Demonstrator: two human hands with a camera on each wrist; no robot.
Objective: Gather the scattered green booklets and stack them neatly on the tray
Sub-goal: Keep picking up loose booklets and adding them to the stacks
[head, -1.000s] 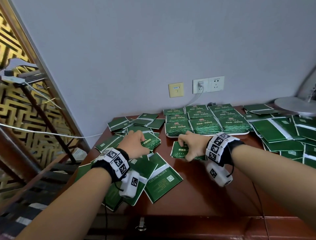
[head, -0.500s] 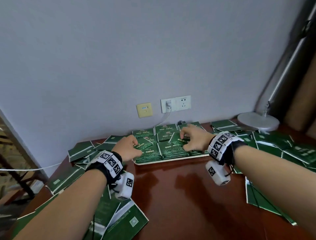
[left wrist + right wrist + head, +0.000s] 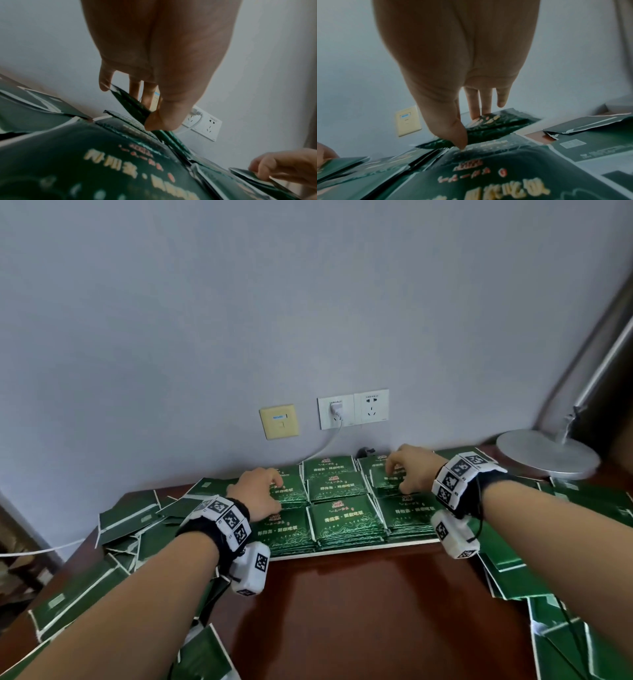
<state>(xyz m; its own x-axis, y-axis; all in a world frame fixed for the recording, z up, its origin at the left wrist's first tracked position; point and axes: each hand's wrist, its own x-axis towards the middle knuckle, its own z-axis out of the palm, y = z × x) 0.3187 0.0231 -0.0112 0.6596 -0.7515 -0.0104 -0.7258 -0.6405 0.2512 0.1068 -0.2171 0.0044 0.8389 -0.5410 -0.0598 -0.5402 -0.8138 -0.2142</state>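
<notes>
While both hands sit over the flat white tray [image 3: 346,550] at the back of the dark red-brown wooden tabletop [image 3: 376,611], I read this as the placing step: each hand is setting a glossy green booklet with gold print onto a pile.

Left hand [image 3: 260,491]: thumb and fingers pinch a green booklet [image 3: 132,106], held tilted, edge-down, just above the tray's left column. Right hand [image 3: 411,470]: thumb low, fingertips [image 3: 477,115] on the cover of another green booklet [image 3: 496,121], which it pinches at the right rear pile. It looks nearly flat, and I can't tell whether it has fully landed.

Stacked booklets [image 3: 342,518] fill the tray in a grid, three columns, several piles deep, edges mostly square; the piles look thin and slippery, foil-like covers, slight fanning at the front edges.

Loose green booklets [image 3: 130,518] are spread on the table left of the tray, overlapping, many face-down showing white strips. More loose ones [image 3: 582,508] lie to the right and near the front corners, so my call is that the task is well short of done.

Next move, as I judge it: lay the left booklet flat, square both to their piles, let go without dragging the top sheets, then go back out to the scattered ones. Risk: a glossy cover sliding off and skewing a pile.
</notes>
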